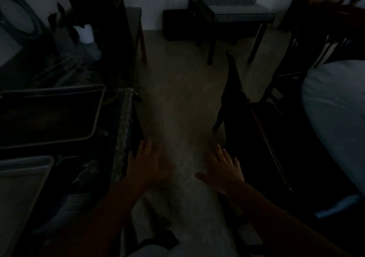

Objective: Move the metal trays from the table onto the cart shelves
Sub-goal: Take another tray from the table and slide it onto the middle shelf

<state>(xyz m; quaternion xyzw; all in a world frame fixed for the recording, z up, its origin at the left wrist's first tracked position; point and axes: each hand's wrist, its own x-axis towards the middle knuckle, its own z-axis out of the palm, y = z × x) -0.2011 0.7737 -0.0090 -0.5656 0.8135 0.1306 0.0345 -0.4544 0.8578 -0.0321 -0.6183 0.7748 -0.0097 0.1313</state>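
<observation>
The room is very dim. Two metal trays lie on the table at the left: a dark one with a pale rim, and a lighter one nearer me at the lower left. My left hand hovers open beside the table's patterned edge, fingers spread, holding nothing. My right hand is also open over the floor, close to a dark object on the right. I cannot make out cart shelves with certainty in this light.
A strip of bare floor runs ahead between the table and a dark piece of furniture on the right. A bench and a dark box stand by the far wall. Pale fabric bulges at the right edge.
</observation>
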